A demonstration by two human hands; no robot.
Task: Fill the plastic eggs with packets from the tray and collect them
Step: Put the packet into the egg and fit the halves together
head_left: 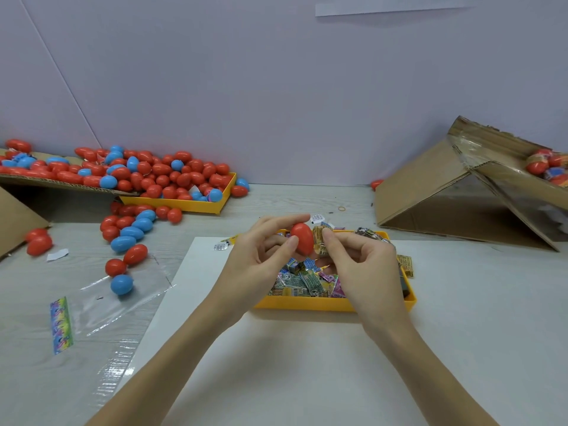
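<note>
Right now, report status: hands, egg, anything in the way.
Left hand grips red egg above packet tray. Right hand pinches a packet against the egg. Nothing in the way.

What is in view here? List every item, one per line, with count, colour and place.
red plastic egg in hand: one, red, held above the near tray.
yellow plastic tray of packets: one, yellow, centre, on the white sheet.
small printed packets: many, mixed colours, in that tray.
yellow plastic tray of eggs: one, yellow, far left.
loose plastic eggs: many, red and blue, left tray, cardboard and table.
brown cardboard box: one, brown, right, tipped, eggs inside.
clear plastic bag: one, transparent, left foreground.
white sheet: one, white, under the near tray.
hands: left hand grips the egg; right hand pinches a packet beside it.
</note>
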